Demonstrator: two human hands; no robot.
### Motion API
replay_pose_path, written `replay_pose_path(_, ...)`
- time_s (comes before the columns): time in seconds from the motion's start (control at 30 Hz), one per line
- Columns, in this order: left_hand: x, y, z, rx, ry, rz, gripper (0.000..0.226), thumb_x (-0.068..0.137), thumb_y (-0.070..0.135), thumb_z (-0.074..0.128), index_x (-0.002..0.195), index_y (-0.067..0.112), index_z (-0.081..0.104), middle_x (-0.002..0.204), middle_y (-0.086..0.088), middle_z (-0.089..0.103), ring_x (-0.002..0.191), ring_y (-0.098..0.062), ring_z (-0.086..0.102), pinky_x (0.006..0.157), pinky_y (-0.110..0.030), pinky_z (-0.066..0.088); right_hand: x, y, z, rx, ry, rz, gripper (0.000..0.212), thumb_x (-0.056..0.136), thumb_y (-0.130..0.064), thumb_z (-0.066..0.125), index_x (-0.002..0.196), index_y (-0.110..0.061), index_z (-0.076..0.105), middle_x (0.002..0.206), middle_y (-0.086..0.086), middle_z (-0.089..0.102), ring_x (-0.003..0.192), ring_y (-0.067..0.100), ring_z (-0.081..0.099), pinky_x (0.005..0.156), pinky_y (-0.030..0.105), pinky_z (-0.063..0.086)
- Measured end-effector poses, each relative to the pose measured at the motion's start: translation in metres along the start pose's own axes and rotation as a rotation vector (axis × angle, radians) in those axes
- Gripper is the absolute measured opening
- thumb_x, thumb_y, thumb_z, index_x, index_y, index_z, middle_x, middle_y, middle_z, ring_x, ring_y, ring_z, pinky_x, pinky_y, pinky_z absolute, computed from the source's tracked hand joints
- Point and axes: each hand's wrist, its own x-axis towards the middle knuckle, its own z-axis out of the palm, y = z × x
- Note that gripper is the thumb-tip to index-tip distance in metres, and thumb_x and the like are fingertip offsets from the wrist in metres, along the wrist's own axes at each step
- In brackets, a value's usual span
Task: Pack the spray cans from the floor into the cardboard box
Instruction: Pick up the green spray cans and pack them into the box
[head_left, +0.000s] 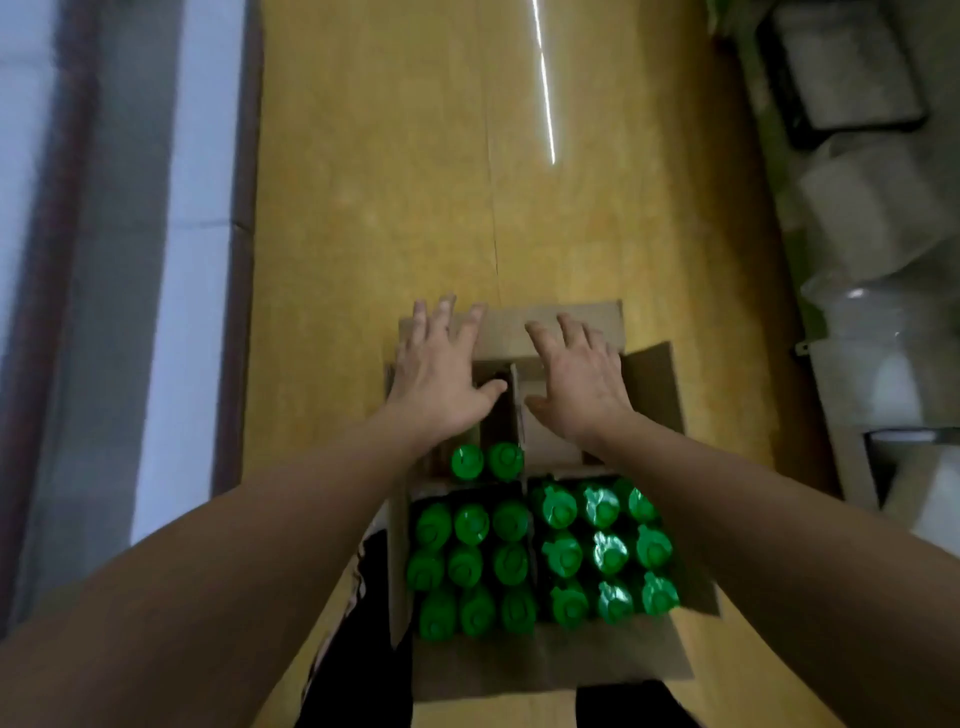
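An open cardboard box (550, 667) stands on the yellow floor in front of me, split by card dividers. Several spray cans with green caps (561, 558) stand upright in its two near compartments. Two more green-capped cans (488, 461) stand in the far left compartment. The far right compartment (550, 441) shows only bare card. My left hand (439, 376) lies with straight spread fingers on the far flap (501, 332) of the box. My right hand (579, 376) lies beside it, fingers spread over the same flap. Neither hand holds a can.
A yellow floor (415, 182) stretches ahead, with a white and brown wall base (208, 208) along the left. Pale bags and bins (878, 218) are stacked along the right. Dark trouser legs (353, 649) show beside the box's near edge.
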Motion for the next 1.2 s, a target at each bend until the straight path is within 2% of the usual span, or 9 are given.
replay_pose_path(0.17,-0.026,0.058,-0.130,0.107,0.216,0.025,0.097,0.088,0.070,0.057,0.161,0.035,0.003,0.170,-0.003,-0.005,0.155,-0.034,-0.011,0.123,-0.058,0.012,-0.030,-0.002,-0.140,-0.062,0.258,-0.087,0.091,0.086,-0.063,0.064,0.157,-0.031,0.018,0.165,0.013,0.018,0.150,0.037,0.017,0.120,0.058,0.021)
replay_pose_path(0.27,-0.053,0.092,-0.200,0.176,0.322,0.022,0.097,0.088,0.076,0.050,0.161,0.036,0.001,0.170,-0.003,-0.007,0.155,-0.035,-0.012,0.123,-0.060,0.009,-0.055,0.002,-0.218,-0.103,0.377,-0.109,0.093,0.084,-0.074,0.057,0.157,-0.034,0.016,0.165,0.011,0.018,0.150,0.037,0.016,0.119,0.061,0.018)
replay_pose_path(0.43,-0.123,0.142,-0.291,0.276,0.459,-0.039,0.094,0.087,0.080,0.042,0.161,0.037,0.003,0.170,-0.002,-0.008,0.154,-0.034,-0.013,0.123,-0.059,0.006,-0.103,0.001,-0.324,-0.138,0.503,-0.218,0.096,0.082,-0.079,0.053,0.158,-0.036,0.013,0.166,0.010,0.015,0.151,0.038,0.014,0.119,0.063,0.013)
replay_pose_path(0.57,-0.176,0.166,-0.351,0.303,0.601,-0.118,0.094,0.085,0.083,0.040,0.161,0.037,0.007,0.170,-0.004,-0.001,0.155,-0.034,-0.010,0.123,-0.059,0.007,-0.146,-0.017,-0.385,-0.148,0.603,-0.338,0.097,0.082,-0.079,0.054,0.158,-0.036,0.013,0.167,0.009,0.014,0.151,0.038,0.015,0.119,0.063,0.013)
replay_pose_path(0.7,-0.234,0.175,-0.384,0.272,0.672,-0.170,0.093,0.087,0.080,0.042,0.161,0.037,0.007,0.170,-0.004,-0.002,0.155,-0.034,-0.011,0.123,-0.058,0.006,-0.185,-0.044,-0.416,-0.185,0.628,-0.427,0.096,0.082,-0.078,0.055,0.158,-0.037,0.012,0.167,0.008,0.012,0.152,0.038,0.013,0.119,0.064,0.014)
replay_pose_path(0.9,-0.341,0.138,-0.408,0.280,0.774,-0.337,0.094,0.086,0.081,0.043,0.161,0.037,0.007,0.170,-0.004,-0.003,0.154,-0.036,-0.012,0.122,-0.060,0.005,-0.245,-0.128,-0.436,-0.224,0.661,-0.643,0.095,0.082,-0.078,0.056,0.157,-0.037,0.013,0.167,0.010,0.013,0.152,0.039,0.013,0.118,0.067,0.013)
replay_pose_path(1.2,-0.543,0.058,-0.409,0.225,0.898,-0.568,0.094,0.087,0.080,0.043,0.161,0.038,0.005,0.170,-0.001,-0.010,0.154,-0.032,-0.017,0.123,-0.060,0.001,-0.379,-0.268,-0.411,-0.255,0.714,-0.908,0.095,0.083,-0.077,0.055,0.158,-0.036,0.012,0.168,0.010,0.009,0.152,0.039,0.011,0.118,0.066,0.010)
